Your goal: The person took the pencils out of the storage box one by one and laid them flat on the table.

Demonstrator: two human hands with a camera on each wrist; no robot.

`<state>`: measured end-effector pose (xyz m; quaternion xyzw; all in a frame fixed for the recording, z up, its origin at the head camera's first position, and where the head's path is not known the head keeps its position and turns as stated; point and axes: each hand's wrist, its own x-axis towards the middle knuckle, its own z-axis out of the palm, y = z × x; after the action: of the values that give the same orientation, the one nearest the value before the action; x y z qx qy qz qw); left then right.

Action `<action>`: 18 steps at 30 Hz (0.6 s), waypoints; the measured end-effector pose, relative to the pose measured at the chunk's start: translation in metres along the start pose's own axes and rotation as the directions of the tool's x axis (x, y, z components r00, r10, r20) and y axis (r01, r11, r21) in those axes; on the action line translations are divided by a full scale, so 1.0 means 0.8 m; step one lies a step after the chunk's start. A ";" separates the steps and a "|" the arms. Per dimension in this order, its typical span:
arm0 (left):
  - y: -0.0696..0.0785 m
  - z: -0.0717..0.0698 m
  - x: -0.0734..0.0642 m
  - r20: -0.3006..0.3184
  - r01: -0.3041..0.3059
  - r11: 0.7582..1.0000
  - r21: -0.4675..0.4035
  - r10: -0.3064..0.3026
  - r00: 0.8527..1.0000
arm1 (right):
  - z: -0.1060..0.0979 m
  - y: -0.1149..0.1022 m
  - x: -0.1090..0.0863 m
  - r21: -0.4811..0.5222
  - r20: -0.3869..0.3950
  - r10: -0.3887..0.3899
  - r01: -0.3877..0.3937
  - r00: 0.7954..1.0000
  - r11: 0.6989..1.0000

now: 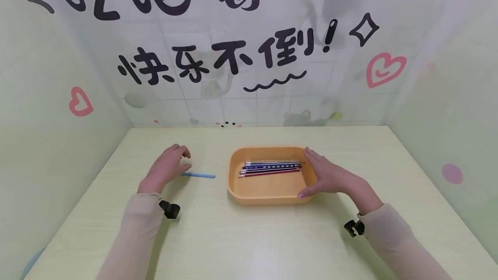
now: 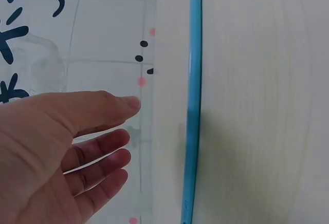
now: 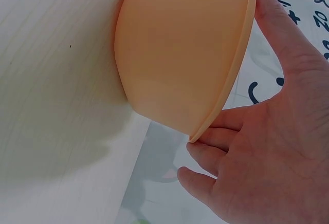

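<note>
My left hand (image 1: 166,167) hovers near the left end of a light blue pencil (image 1: 200,175) that lies on the table. The left wrist view shows the thumb and loosely bent fingers apart from the pencil (image 2: 193,100), with nothing in them. At the right end of an orange plastic box (image 1: 268,201), my right hand (image 1: 336,176) is spread across the rim. Its fingers touch the far corner and its thumb rests on the near rim; the right wrist view shows fingertips against the box's rim (image 3: 231,75). Several dark pencils (image 1: 271,167) lie side by side inside the box.
The pale wooden table (image 1: 256,237) meets a patterned back wall (image 1: 241,111) close behind the box. Side walls stand at left (image 1: 58,154) and right (image 1: 439,133). A black wrist mount (image 1: 170,209) sits on the left cuff, another black mount (image 1: 354,228) on the right.
</note>
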<state>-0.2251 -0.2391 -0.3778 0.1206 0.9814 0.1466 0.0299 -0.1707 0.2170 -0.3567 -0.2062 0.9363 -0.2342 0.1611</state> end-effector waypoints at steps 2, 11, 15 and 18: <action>0.009 -0.001 0.002 -0.006 -0.017 0.999 -0.043 0.016 1.000 | 0.000 0.000 0.000 -0.001 0.002 -0.001 0.001 1.000 1.000; 0.064 -0.005 0.013 -0.008 -0.111 0.969 -0.222 0.112 0.994 | 0.000 0.000 0.001 0.001 0.009 0.011 -0.011 1.000 1.000; 0.092 -0.008 0.018 0.009 -0.153 0.953 -0.261 0.161 0.987 | -0.001 -0.003 0.001 0.008 0.009 0.007 -0.007 1.000 1.000; 0.113 -0.008 0.022 0.036 -0.177 0.941 -0.288 0.195 0.980 | -0.001 -0.004 0.001 0.013 0.010 0.007 -0.007 1.000 1.000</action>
<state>-0.2222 -0.1525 -0.3452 0.2120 0.9329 0.2839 0.0643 -0.1705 0.2144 -0.3540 -0.2030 0.9347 -0.2385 0.1681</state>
